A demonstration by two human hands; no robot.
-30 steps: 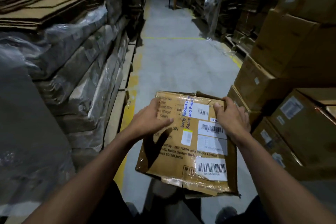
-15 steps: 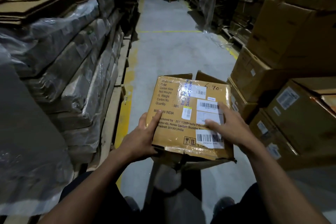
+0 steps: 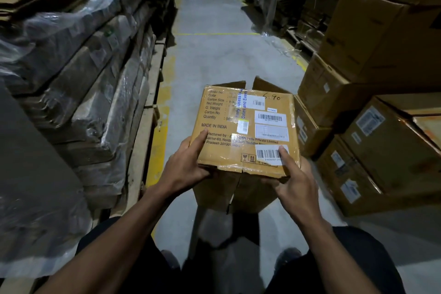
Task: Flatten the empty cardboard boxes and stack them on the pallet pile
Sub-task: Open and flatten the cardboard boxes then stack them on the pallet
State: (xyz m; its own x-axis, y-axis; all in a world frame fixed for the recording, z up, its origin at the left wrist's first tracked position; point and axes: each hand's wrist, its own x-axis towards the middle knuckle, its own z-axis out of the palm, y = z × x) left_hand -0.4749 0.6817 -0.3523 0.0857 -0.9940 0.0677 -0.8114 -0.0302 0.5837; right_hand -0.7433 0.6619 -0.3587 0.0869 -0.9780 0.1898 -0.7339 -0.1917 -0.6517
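We hold the brown taped cardboard box with white barcode labels (image 3: 245,126) above the grey floor (image 3: 214,59), left hand (image 3: 188,167) and right hand (image 3: 294,184) gripping its near edge. We judge flattening comes next: collapse its open flaps.

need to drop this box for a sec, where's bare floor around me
Bare patch: the grey aisle floor ahead of the held box, between the wrapped pallet stacks on the left and the stacked cartons on the right. Both sides are packed up to their edges. Left hand and right hand grip the box's near edge.
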